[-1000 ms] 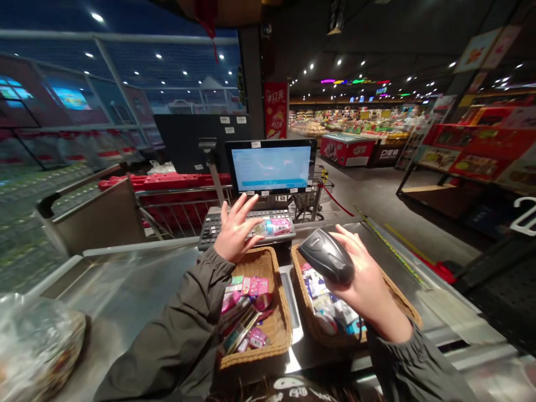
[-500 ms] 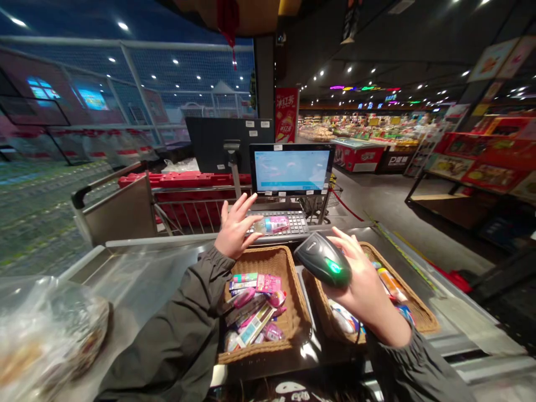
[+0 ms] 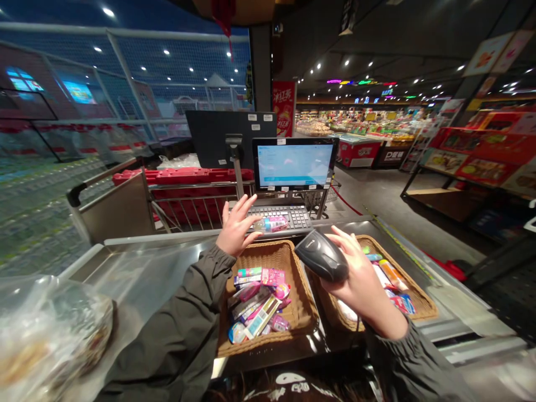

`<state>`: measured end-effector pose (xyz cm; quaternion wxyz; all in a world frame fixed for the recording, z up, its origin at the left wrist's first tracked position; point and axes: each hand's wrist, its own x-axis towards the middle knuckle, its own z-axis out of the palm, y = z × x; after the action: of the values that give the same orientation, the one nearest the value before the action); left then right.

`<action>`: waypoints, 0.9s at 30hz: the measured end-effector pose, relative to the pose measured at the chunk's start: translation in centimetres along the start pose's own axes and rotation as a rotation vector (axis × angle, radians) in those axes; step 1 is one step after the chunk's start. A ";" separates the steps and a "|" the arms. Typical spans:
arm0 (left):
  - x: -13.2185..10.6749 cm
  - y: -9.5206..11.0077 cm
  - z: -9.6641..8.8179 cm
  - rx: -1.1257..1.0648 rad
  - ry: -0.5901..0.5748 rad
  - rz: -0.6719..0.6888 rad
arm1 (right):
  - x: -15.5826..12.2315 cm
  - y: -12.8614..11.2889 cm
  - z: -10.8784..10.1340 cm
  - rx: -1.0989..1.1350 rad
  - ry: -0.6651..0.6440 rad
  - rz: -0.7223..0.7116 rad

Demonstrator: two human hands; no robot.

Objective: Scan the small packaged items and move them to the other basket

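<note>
My left hand [image 3: 235,228] pinches one end of a small clear bottle with a pink label [image 3: 272,224], its other fingers fanned upward. The bottle hovers just over the black keyboard [image 3: 293,213], below the lit touchscreen [image 3: 293,164]. My right hand [image 3: 355,279] grips a black handheld barcode scanner [image 3: 321,255] above the right wicker basket [image 3: 419,304], its nose pointing left toward the bottle. The left wicker basket [image 3: 293,262] holds several small pink and coloured packets.
A steel checkout counter [image 3: 138,268] runs left to a plastic bag of goods [image 3: 46,335]. Behind the keyboard stand a metal cart rail and red baskets [image 3: 184,176]. An open aisle [image 3: 377,195] and display shelves [image 3: 481,151] lie to the right.
The scanner's green light, lit half a second ago, is off now. The view has shifted slightly; both hands keep nearly the same pose, bottle still in the left.
</note>
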<state>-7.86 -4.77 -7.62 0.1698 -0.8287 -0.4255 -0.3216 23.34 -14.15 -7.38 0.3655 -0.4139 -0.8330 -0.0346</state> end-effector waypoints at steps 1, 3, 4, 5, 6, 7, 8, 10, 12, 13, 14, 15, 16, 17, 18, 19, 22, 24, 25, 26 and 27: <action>-0.2 -0.1 0.1 -0.001 -0.005 -0.002 | 0.0 -0.1 0.2 0.001 -0.003 0.002; -0.7 -0.5 0.4 0.001 -0.021 -0.007 | -0.1 -0.2 0.5 0.005 -0.008 0.010; -0.9 -0.6 0.6 0.001 -0.032 -0.011 | -0.1 -0.2 0.7 0.011 -0.012 0.015; -1.2 -0.8 0.8 0.000 -0.045 -0.016 | -0.1 -0.3 0.9 0.021 -0.018 0.020; -1.5 -0.9 1.0 -0.002 -0.060 -0.019 | -0.2 -0.4 1.0 0.033 -0.025 0.024; -1.9 -1.1 1.4 -0.008 -0.078 -0.024 | -0.2 -0.4 1.2 0.043 -0.034 0.029; -2.3 -1.2 1.7 -0.016 -0.097 -0.030 | -0.3 -0.5 1.4 0.052 -0.044 0.035; -3.2 -1.4 2.6 -0.035 -0.141 -0.044 | -0.4 -0.5 1.8 0.058 -0.058 0.054; -4.3 -1.4 3.7 -0.055 -0.200 -0.058 | -0.6 -0.4 2.3 0.059 -0.072 0.074; -4.8 -1.3 4.3 -0.064 -0.235 -0.066 | -0.7 -0.3 2.5 0.060 -0.080 0.082; -5.3 -1.2 4.8 -0.074 -0.273 -0.075 | -0.8 -0.3 2.8 0.062 -0.088 0.089; -5.8 -1.1 5.4 -0.086 -0.314 -0.081 | -0.9 -0.2 3.1 0.067 -0.098 0.095; -6.3 -0.9 5.9 -0.099 -0.354 -0.088 | -1.0 -0.1 3.4 0.073 -0.108 0.103; -6.8 -0.7 6.4 -0.113 -0.391 -0.094 | -1.0 -0.1 3.6 0.080 -0.117 0.111; -7.3 -0.5 7.0 -0.127 -0.425 -0.099 | -1.1 0.0 3.8 0.088 -0.125 0.122; -7.7 -0.3 7.6 -0.142 -0.458 -0.102 | -1.2 0.0 4.0 0.097 -0.133 0.135; -9.2 0.3 9.4 -0.186 -0.553 -0.104 | -1.5 0.1 4.4 0.110 -0.149 0.172; -10.0 0.7 10.7 -0.224 -0.637 -0.086 | -1.7 0.2 4.5 0.109 -0.154 0.180; -10.4 1.0 11.3 -0.245 -0.683 -0.071 | -1.7 0.3 4.5 0.107 -0.156 0.181; -10.7 1.3 11.9 -0.266 -0.730 -0.051 | -1.7 0.4 4.5 0.107 -0.158 0.182; -11.0 1.6 12.5 -0.284 -0.771 -0.031 | -1.7 0.4 4.5 0.108 -0.161 0.184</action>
<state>-6.39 -5.30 -24.27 -0.1231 -0.8972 -0.4217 -0.0456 21.74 -13.42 -11.86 0.3209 -0.4698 -0.8188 0.0772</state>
